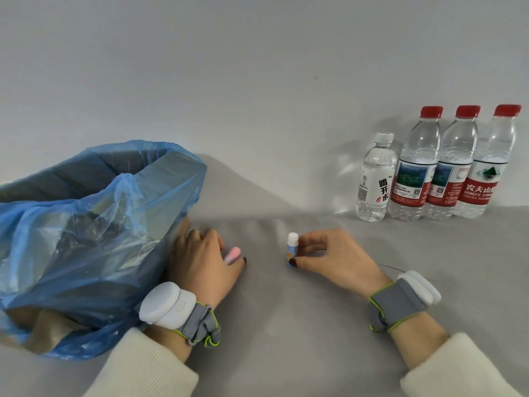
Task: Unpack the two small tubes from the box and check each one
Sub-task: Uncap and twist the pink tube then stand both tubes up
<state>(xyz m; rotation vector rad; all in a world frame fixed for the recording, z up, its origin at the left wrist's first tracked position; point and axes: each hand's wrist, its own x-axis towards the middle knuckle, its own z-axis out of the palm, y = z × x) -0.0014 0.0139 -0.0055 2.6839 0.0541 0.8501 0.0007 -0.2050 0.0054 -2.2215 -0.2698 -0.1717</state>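
My right hand (335, 259) pinches a small blue tube with a white cap (291, 247) between thumb and forefinger; the tube stands upright on the grey cloth. My left hand (203, 262) rests on the cloth with its fingers curled over a small pink tube (232, 255), whose end pokes out from under them. Both wrists carry white devices on grey straps. No product box can be made out in this view.
A cardboard box lined with a blue plastic bag (86, 224) stands at the left, touching my left hand. Several water bottles (435, 167) stand in a row against the wall at the back right. Grey cloth (286, 325) covers the table.
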